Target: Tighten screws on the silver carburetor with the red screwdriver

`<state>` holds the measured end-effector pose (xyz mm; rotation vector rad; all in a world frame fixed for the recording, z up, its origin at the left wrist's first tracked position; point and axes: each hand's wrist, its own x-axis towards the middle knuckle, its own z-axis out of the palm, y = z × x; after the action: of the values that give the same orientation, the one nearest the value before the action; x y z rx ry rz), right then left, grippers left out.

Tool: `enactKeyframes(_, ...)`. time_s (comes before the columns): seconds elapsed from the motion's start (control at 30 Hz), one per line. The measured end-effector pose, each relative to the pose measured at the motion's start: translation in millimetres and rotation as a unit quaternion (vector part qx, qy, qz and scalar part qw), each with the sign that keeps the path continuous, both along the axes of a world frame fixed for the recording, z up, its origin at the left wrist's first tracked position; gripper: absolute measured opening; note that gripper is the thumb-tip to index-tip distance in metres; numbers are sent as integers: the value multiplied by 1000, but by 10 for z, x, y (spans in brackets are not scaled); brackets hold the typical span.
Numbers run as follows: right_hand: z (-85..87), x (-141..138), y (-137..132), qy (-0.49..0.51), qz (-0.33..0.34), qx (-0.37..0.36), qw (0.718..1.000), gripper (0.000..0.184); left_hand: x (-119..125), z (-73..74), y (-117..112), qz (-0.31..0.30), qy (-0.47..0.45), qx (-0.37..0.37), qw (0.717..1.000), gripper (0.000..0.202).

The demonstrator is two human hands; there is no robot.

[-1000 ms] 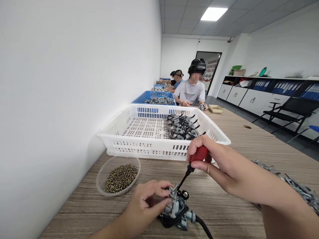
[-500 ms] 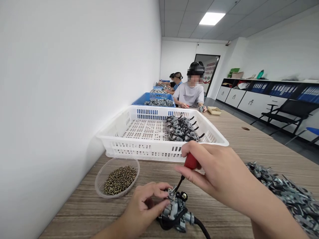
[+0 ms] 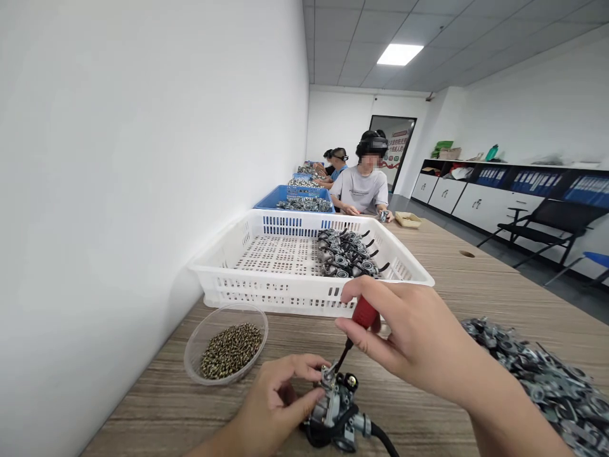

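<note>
A metal carburetor (image 3: pixel 333 409) with a black hose lies on the wooden table right in front of me. My left hand (image 3: pixel 285 393) grips its left side between thumb and fingers. In my right hand (image 3: pixel 404 333) is a screwdriver (image 3: pixel 365 313) with a red handle, held tilted from above. Its dark shaft runs down to the top of the carburetor, beside the left fingertips; the very tip is hard to make out. Left of my hands stands a clear round tub (image 3: pixel 190 355) filled with small brass-coloured screws (image 3: pixel 231 350).
Behind my hands, a white perforated crate (image 3: pixel 266 289) holds several carburetors (image 3: pixel 345 252) on its right side. A heap of metal parts (image 3: pixel 547 381) covers the table at right. Farther back are a blue crate (image 3: pixel 269 200), a small tan tray (image 3: pixel 408 219) and a seated co-worker (image 3: pixel 362 190).
The view has tilted slightly upward, so the scene sits lower. Both hands keep their hold, and the screwdriver stays on the carburetor with only a slight shift of the right fingers.
</note>
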<state>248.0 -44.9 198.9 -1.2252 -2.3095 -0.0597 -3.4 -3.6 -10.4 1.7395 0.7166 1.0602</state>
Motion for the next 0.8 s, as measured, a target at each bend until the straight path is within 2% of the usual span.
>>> enactKeyframes(0.07,44,24,-42,17,6,-43,999,20,-4,39,-10,-12,0,-3,1000,12)
enactKeyframes(0.17,125,114,-123,61,52,-139,987,17,-9,79,-15,-29,-1,-8,1000,22)
enactKeyframes(0.23,132,168,-131,70,68,-178,979,14,-12,79,-8,-28,8,-21,999,29)
enactKeyframes(0.3,90,187,-86,57,51,-153,985,13,-15,62,5,-28,17,-35,999,32)
enactKeyframes(0.43,-4,130,23,7,-20,-26,999,33,-32,23,27,-45,26,-48,998,36)
enactKeyframes(0.5,11,97,7,7,-11,-38,999,24,-43,7,31,-44,40,-42,997,40)
enactKeyframes(0.6,88,96,-100,43,41,-132,989,8,-53,-5,35,-30,65,-23,997,45)
enactKeyframes(0.67,119,118,-158,56,64,-182,980,10,-53,3,37,-32,74,-12,997,42)
enactKeyframes(0.73,105,130,-160,51,66,-182,980,12,-48,23,38,-38,80,-4,996,38)
enactKeyframes(0.8,49,108,-104,36,58,-129,989,8,-42,52,38,-40,85,-1,996,38)
